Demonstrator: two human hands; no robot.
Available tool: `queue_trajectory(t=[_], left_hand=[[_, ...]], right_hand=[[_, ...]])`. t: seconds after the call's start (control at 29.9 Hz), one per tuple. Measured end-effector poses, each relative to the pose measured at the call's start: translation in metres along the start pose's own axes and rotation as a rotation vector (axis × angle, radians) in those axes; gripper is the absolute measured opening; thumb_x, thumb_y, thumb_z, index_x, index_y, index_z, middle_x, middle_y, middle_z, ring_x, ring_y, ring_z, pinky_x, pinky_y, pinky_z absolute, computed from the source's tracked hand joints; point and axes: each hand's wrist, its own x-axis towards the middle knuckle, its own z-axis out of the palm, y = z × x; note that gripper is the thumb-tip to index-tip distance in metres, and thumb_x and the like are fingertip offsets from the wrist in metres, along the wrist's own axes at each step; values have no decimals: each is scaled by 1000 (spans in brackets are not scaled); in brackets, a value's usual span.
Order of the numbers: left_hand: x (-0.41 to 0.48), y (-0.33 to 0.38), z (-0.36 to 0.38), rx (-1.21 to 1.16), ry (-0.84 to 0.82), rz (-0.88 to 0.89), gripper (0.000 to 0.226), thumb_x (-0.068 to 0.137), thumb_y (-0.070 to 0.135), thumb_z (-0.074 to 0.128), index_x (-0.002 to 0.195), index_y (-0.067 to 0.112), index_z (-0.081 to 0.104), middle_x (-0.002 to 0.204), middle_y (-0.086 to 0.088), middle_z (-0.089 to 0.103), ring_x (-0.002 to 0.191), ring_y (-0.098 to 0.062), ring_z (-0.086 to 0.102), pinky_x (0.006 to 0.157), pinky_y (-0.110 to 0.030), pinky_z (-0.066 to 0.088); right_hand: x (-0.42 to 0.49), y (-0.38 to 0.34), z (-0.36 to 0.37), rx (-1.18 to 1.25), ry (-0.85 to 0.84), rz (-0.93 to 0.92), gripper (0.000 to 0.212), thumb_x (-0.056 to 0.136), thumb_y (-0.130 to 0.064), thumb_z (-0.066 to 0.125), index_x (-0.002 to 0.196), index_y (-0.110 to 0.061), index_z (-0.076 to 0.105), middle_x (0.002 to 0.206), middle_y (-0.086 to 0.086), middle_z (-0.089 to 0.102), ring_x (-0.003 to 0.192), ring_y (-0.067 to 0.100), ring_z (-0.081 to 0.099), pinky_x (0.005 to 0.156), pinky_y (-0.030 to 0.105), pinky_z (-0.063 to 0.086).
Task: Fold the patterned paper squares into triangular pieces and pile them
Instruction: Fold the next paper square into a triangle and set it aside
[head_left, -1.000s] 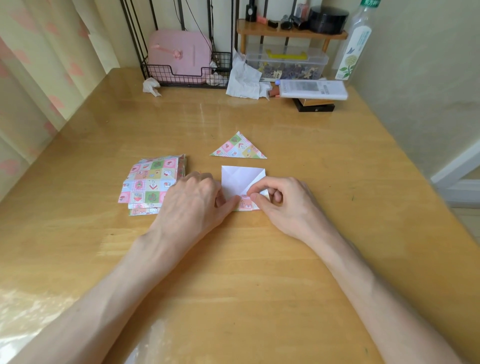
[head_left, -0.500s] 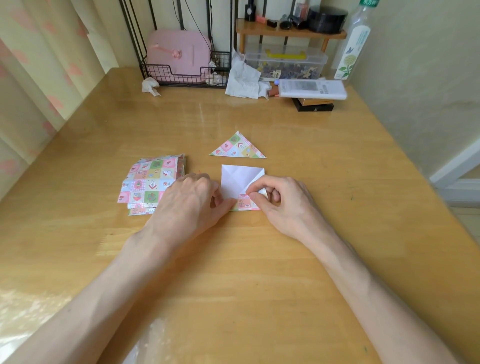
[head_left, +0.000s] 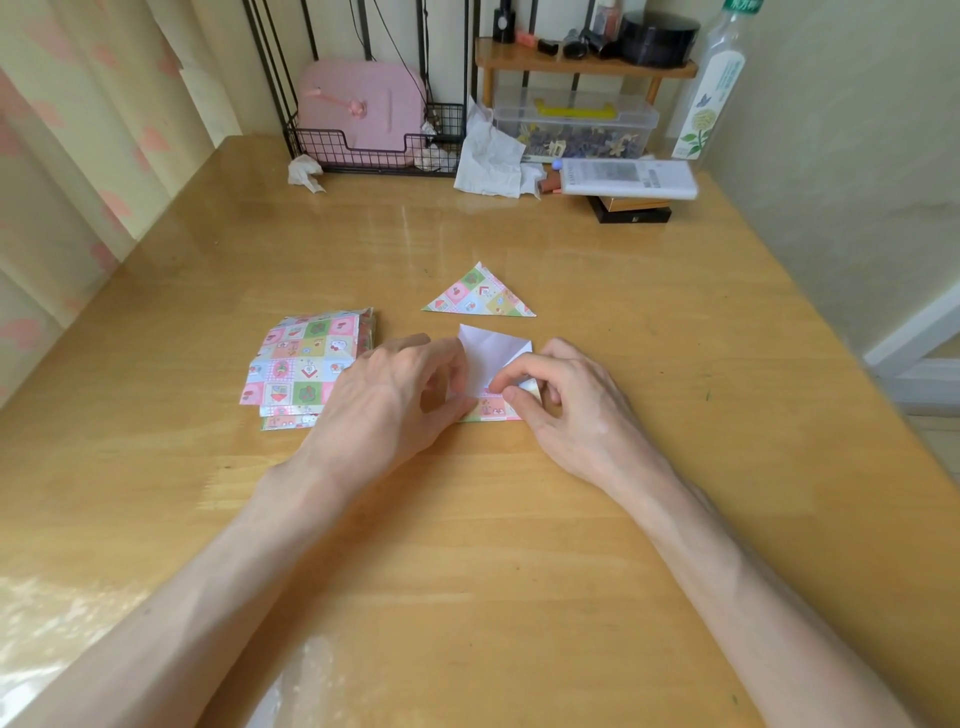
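A paper square (head_left: 491, 351) lies white side up at the table's middle, its near edge turned over so a patterned strip shows. My left hand (head_left: 395, 400) pinches its left near edge. My right hand (head_left: 566, 400) pinches the folded flap at its right near corner between thumb and forefinger. One finished patterned triangle (head_left: 479, 296) lies flat just beyond. A stack of unfolded patterned squares (head_left: 301, 364) sits to the left, partly behind my left hand.
The wooden table (head_left: 519, 545) meets a curtain on the left and a wall on the right. At the back stand a wire basket (head_left: 374, 148) with a pink case, crumpled tissues (head_left: 491, 158), a clear box, a small shelf and a bottle (head_left: 711, 88).
Both hands stay on the paper's near edge; the fingers shifted slightly along the fold. The triangle and the stack have not moved.
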Motion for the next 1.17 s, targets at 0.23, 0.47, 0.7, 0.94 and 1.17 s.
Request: queue_trajectory(t=[0.23, 0.47, 0.7, 0.94, 1.17], left_hand=[[2, -8, 5, -109, -53, -1, 6, 86, 49, 69, 91, 46, 69, 86, 11, 44, 83, -5, 46, 65, -31, 40], [2, -9, 4, -136, -51, -18, 8, 85, 46, 73, 91, 42, 70, 90, 13, 43, 84, -6, 47, 68, -36, 48], [4, -10, -1, -167, -94, 3, 13, 83, 48, 75, 94, 41, 73, 89, 14, 46, 91, -12, 47, 80, -42, 49], [5, -11, -8, -149, -140, 18, 19, 83, 45, 78, 101, 43, 74, 89, 14, 43, 95, -14, 44, 88, -37, 43], [5, -13, -15, -197, -220, 15, 26, 86, 28, 80, 108, 41, 75, 97, 11, 48, 102, -17, 46, 96, -36, 41]], right_hand=[[-2, -2, 4, 36, 82, -10, 10, 88, -27, 73, 89, -36, 78, 97, -9, 44, 77, -4, 46, 68, 13, 37], [-2, -8, 12, -30, 77, 66, 17, 82, -50, 76, 91, -37, 70, 98, -12, 49, 99, 11, 49, 78, 24, 40], [-2, -7, 12, -91, 14, 66, 19, 88, -53, 70, 99, -37, 65, 103, -14, 46, 102, 13, 44, 93, 30, 36], [-1, -6, 15, -32, 31, 91, 30, 80, -61, 74, 98, -37, 67, 102, -15, 46, 105, 13, 46, 99, 29, 35], [2, -10, 13, -69, -33, 135, 33, 80, -64, 73, 100, -39, 65, 106, -16, 44, 110, 13, 42, 98, 27, 30]])
